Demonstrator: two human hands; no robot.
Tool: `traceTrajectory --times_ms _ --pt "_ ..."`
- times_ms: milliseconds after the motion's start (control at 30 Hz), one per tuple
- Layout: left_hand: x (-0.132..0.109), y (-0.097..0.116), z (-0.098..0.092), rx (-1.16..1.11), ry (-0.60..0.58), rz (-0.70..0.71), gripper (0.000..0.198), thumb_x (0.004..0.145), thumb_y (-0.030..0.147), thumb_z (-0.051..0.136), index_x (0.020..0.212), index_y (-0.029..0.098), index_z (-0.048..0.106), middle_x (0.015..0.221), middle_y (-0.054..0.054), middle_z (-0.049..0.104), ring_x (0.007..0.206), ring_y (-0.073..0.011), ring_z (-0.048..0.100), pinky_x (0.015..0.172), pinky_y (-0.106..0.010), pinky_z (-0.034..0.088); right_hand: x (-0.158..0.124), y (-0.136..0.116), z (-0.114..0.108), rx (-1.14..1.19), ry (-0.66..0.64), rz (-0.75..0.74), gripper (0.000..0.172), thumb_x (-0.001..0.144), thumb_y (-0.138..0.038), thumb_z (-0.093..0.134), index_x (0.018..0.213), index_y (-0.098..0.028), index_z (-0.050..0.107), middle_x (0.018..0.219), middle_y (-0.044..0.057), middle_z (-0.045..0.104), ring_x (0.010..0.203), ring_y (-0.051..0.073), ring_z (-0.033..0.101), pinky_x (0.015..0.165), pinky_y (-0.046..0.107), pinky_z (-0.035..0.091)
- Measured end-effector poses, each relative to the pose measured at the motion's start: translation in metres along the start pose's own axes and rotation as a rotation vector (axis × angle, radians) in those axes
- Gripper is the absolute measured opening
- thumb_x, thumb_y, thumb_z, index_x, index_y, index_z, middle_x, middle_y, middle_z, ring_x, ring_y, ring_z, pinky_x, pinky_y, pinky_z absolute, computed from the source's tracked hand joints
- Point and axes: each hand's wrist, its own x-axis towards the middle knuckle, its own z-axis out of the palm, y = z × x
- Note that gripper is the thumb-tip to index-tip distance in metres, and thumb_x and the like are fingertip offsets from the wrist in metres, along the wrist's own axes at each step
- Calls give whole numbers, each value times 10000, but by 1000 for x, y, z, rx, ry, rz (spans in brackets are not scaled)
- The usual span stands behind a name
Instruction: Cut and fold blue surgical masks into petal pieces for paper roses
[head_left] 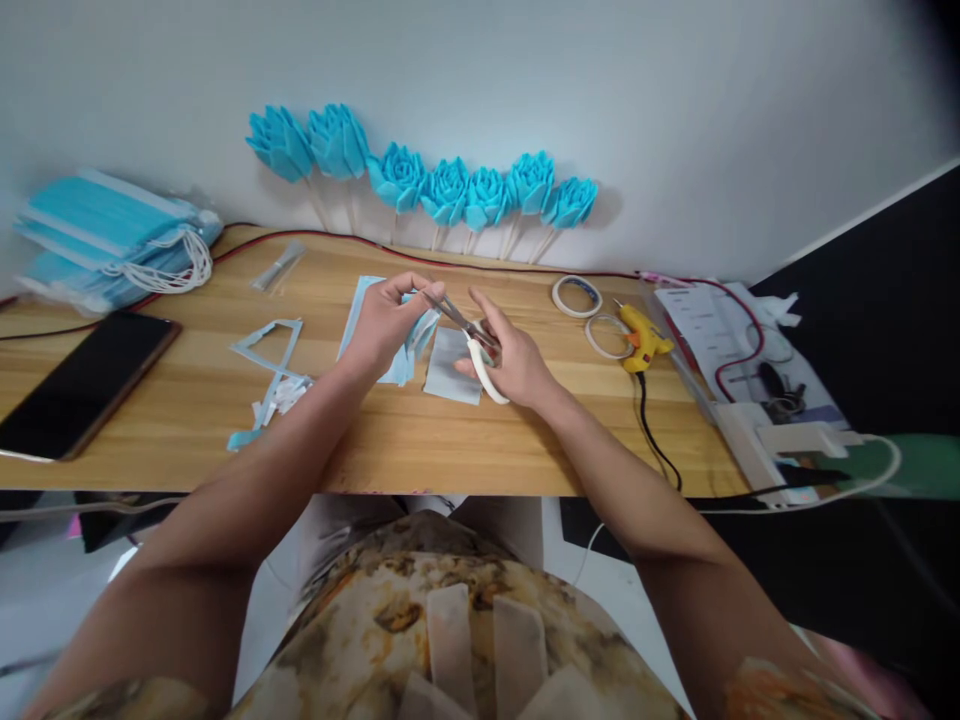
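Note:
My right hand (521, 362) grips a pair of scissors (486, 374) by the white handles, with the metal blades pointing up and left. Close to the blade tips, my left hand (382, 322) has its thumb and fingers pinched on a folded piece of light-blue mask fabric (424, 335). How much of the fabric lies between the blades I cannot tell. Partly under my left hand, more blue fabric (360, 300) rests on the wooden table (450, 450). A greyish-white square of fabric (454, 368) lies flat below the scissors.
Several blue fabric flowers (448, 190) on sticks lean against the wall. Masks (112, 235) and a phone (86, 385) lie left, near cut strips (266, 350). Tape rolls (576, 297), a yellow glue gun (641, 338) and a power strip (757, 450) are right.

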Motion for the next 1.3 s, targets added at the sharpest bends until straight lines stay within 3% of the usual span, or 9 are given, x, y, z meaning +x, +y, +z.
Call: traceTrajectory --times_ms 267,400,500,633,733,867,967,1033,1300 --pt "0 -11 4 0 -22 105 261 791 375 837 688 198 676 740 5 687 732 -132 604 738 -263 475 1 -1 2 68 20 20 932 847 -535 760 1642 -272 351 912 25 705 707 189 563 707 346 454" --pt "-1 -15 6 -52 -5 -16 312 769 443 837 697 200 656 707 7 667 617 -114 547 590 -243 430 9 18 -12 79 119 96 875 854 -486 747 1622 -291 377 865 8 690 690 198 579 693 360 480" --pt "2 -19 4 -149 38 -136 352 750 497 837 713 209 640 669 25 636 494 -83 436 478 -234 361 12 51 -34 -106 241 114 764 795 -365 792 1510 -264 542 944 61 725 826 259 649 772 412 512" --pt "4 -23 3 -156 64 -145 368 799 519 805 702 224 607 627 39 568 471 -84 407 449 -244 336 4 81 -63 -374 132 233 504 728 -172 793 1228 -201 736 846 112 728 879 338 683 821 472 504" --pt "2 -22 6 -79 74 -89 352 853 496 772 706 223 606 711 15 632 534 -98 464 491 -252 367 2 76 -72 -466 127 283 417 791 -215 781 1201 -153 734 955 187 745 955 390 690 872 526 482" --pt "-6 -16 12 36 69 -10 305 891 412 751 701 209 626 736 4 642 657 -125 534 623 -260 439 6 41 -52 -288 268 159 357 949 -459 632 1213 -227 700 1113 148 750 1066 345 676 975 534 471" --pt "-11 -14 17 74 73 46 270 895 334 746 693 201 628 722 12 623 713 -130 543 719 -260 459 8 11 -23 110 96 56 464 927 -610 619 1193 -233 669 1116 96 749 1015 274 688 916 454 512" --pt "-15 -14 20 87 64 58 257 897 321 740 698 201 630 720 15 622 725 -133 543 749 -261 465 6 -4 -7 175 24 -6 510 855 -657 691 1123 -225 649 1132 92 734 1034 264 667 918 428 500" --pt "-18 -23 24 -58 -23 -66 321 827 466 800 737 208 632 747 6 618 700 -128 551 671 -251 499 4 -16 15 64 207 3 269 863 -390 659 760 -242 459 816 22 612 824 199 561 787 357 433"
